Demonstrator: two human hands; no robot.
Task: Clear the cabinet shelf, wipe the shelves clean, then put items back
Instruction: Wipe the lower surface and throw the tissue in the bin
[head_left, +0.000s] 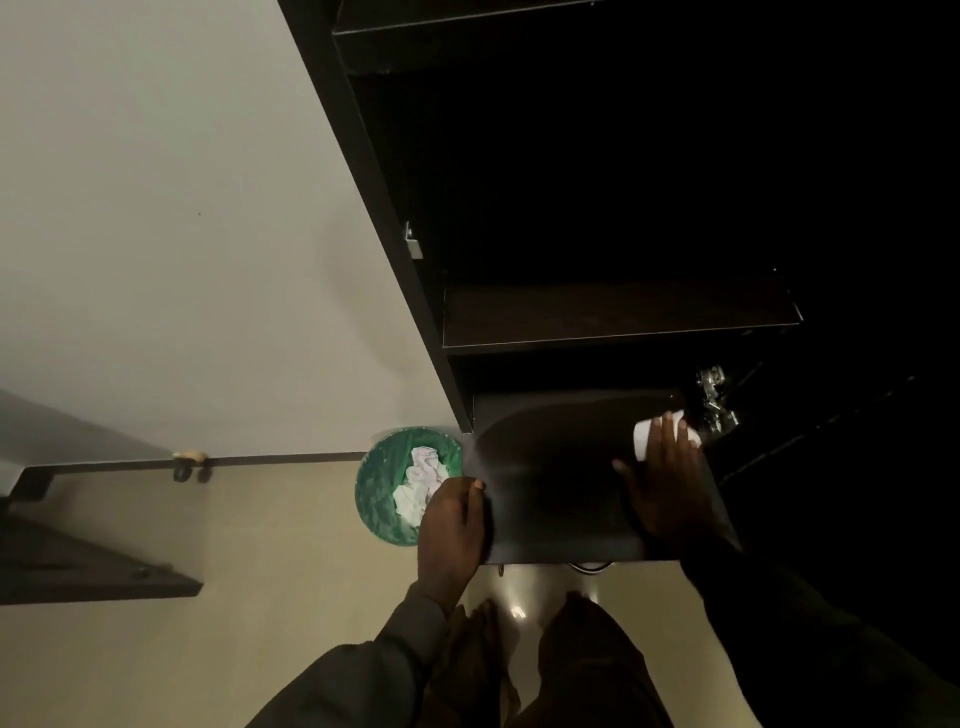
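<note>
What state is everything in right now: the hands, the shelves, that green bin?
Left hand: grips the bottom shelf's left edge.
Right hand: fingers flat, pressing a white tissue on the bottom shelf.
Bottom shelf: bare.
Middle shelf: bare.
Green bin: open, crumpled white tissues inside.
Cabinet hinge: exposed.

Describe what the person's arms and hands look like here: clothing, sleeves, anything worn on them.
Both hands are bare: no gloves, and no rings or watch can be made out in the dim light. The left hand emerges from a long, dark grey-brown sleeve ending in a cuff at the wrist. The right hand emerges from a long sleeve that looks near black in shadow; its cuff is hard to see.
</note>
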